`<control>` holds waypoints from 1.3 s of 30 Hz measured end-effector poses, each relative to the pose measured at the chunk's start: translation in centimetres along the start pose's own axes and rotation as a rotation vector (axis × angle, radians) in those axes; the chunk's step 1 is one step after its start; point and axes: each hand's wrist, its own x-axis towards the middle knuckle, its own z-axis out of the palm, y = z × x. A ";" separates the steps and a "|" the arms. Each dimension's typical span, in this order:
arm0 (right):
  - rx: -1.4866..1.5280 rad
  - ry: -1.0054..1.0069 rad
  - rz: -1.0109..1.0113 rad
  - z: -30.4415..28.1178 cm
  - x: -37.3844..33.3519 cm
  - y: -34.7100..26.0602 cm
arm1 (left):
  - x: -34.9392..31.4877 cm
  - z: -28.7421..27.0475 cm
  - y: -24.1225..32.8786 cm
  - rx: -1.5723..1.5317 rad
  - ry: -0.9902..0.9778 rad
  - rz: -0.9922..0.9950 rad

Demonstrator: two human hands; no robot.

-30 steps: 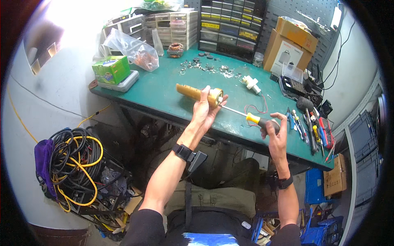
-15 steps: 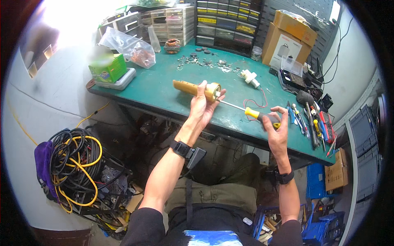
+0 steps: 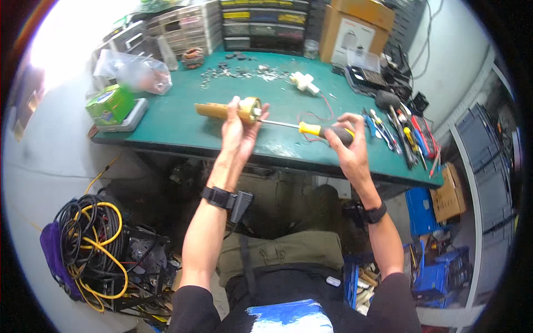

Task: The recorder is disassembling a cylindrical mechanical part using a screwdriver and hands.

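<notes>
My left hand (image 3: 236, 130) is closed round a gold-coloured part (image 3: 210, 110) above the table's front edge. The part has a long trough-like piece on the left and a round collar on the right, with a small white piece at its end. My right hand (image 3: 351, 151) grips the yellow and black handle of a screwdriver (image 3: 310, 129). The screwdriver's shaft points left, and its tip meets the collar's right end; my left fingers partly hide the contact. Behind the screwdriver lies a white plastic fitting (image 3: 304, 82) with a thin red wire (image 3: 328, 114).
Small metal bits (image 3: 244, 73) lie scattered across the green table (image 3: 183, 122). Hand tools (image 3: 408, 136) stand at the right, near an open bit case (image 3: 363, 72). A green box (image 3: 110, 105) sits at the left. Coiled cables (image 3: 97, 244) hang below left.
The whole view has swung to the right, so everything sits further left in the picture. Both hands keep their holds, and the screwdriver's tip stays at the collar.
</notes>
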 end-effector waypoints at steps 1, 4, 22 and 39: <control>0.068 -0.035 0.132 -0.2 0.3 -0.1 | 0.0 0.0 0.2 0.004 -0.004 0.008; 0.079 -0.070 0.291 -0.5 0.3 -0.8 | 0.0 0.2 0.0 0.003 -0.026 0.024; 0.070 -0.071 0.233 -0.8 0.3 -1.7 | 0.1 -0.2 -0.3 0.007 -0.055 0.015; -0.035 -0.076 0.020 -0.8 0.2 -0.9 | -0.3 -0.1 -0.4 -0.031 -0.048 0.011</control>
